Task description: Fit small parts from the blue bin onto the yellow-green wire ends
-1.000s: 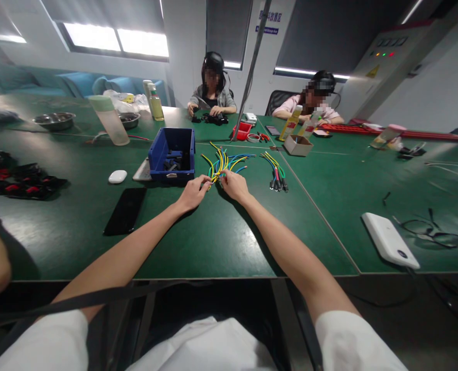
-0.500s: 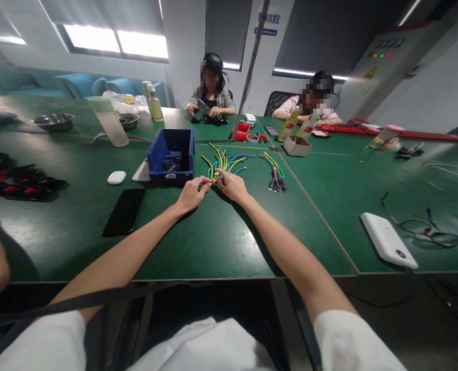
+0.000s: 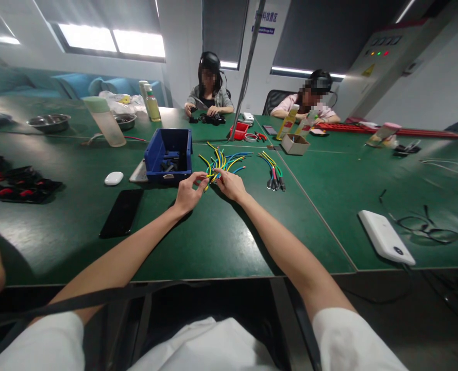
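A loose bunch of yellow, green and blue wires (image 3: pixel 229 161) fans out on the green table (image 3: pixel 198 242). At its near end, my left hand (image 3: pixel 190 192) pinches a yellow wire between thumb and fingertips. My right hand (image 3: pixel 231 184) is closed at the same spot, its fingertips on the wires; exactly which ones it grips is hidden. To the right lies a second group of wires (image 3: pixel 274 170) whose near ends carry black sleeves and ring terminals. Just left of the bunch stands a blue bin (image 3: pixel 169 154) with small dark pieces inside.
A black phone (image 3: pixel 122 213) and a white earbud case (image 3: pixel 114 178) lie left of my arm. On the right are a white power bank (image 3: pixel 385 237) and glasses (image 3: pixel 425 226). A frosted bottle (image 3: pixel 107 123) stands behind the bin. Two people sit across the table.
My left hand has shifted slightly left and turned, and a yellow wire end now points toward me below its fingertips. My right hand stays at the bunch. The view has moved a little.
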Demonstrator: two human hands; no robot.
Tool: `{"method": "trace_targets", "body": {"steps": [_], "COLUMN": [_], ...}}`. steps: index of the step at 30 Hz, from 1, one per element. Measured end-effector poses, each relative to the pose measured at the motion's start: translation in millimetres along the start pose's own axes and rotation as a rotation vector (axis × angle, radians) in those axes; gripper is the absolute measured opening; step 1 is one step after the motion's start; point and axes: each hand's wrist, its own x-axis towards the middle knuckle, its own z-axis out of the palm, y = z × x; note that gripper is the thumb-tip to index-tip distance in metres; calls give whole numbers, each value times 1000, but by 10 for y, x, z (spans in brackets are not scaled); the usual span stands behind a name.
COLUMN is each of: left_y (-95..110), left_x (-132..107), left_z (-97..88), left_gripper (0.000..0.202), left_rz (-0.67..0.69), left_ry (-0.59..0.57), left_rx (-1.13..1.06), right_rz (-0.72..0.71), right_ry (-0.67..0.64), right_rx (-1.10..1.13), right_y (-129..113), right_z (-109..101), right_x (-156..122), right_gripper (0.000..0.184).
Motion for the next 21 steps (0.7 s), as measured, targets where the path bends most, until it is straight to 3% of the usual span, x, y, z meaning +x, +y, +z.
{"method": "trace_targets", "body": {"steps": [9, 15, 21], "left_y": [-113, -155, -131], "left_x": [-39, -54, -49], "left_z": [36, 2, -85], "left_gripper": [21, 19, 24], "left_rz": [129, 314, 472], "left_ry": [39, 77, 191], "left_rx": [43, 89, 127], "right_rz": [-6, 4, -14], "right_ry": [-19, -44, -38], "right_rx": [-35, -74, -81], "right_y": [-18, -34, -25], "right_z": [-15, -26, -18], "right_x": [-16, -10, -8], "right_gripper": [46, 47, 44]}}
